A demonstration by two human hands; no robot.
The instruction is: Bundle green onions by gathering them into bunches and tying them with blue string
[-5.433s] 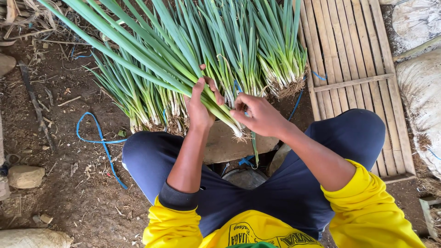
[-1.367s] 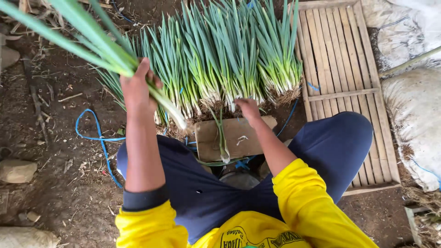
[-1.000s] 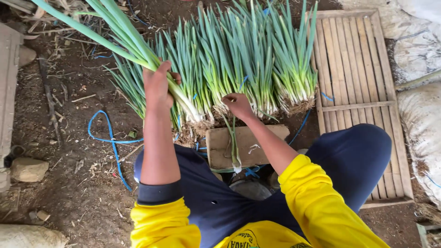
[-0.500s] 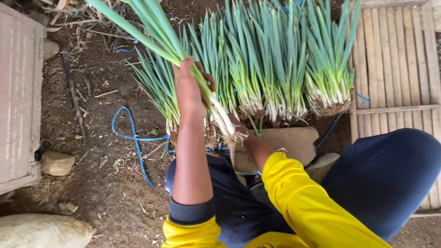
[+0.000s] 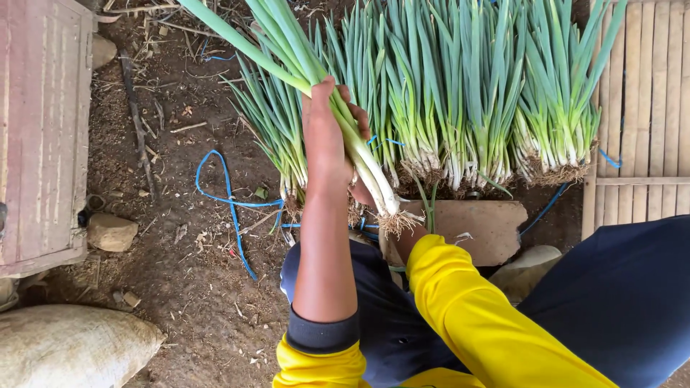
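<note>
Ground: bare brown dirt floor, crumbly, littered with dry twigs and chips – it fills the left half of the frame.
Upper left: a flat weathered wooden panel, reddish-grey, lying along the frame edge.
Lower left: a pale rounded sack, coarse-woven; above it a small stone.
Right edge: a slatted bamboo mat, tan strips side by side.
Centre: a flat brown wooden block on the dirt, just below the row of roots.
Cord: a thin blue cord looped on the soil left of centre.
Row on ground: green onion bundles side by side across the top – long green leaves, white stems, hairy brown roots toward the person.
Left hand: fingers wrapped tight round a held bunch of green onions, slanting from upper left to its roots at centre.
Right hand: mostly hidden behind that bunch, at the root end; its grip cannot be told.
Clothing: yellow sleeves, dark blue trousers.
</note>
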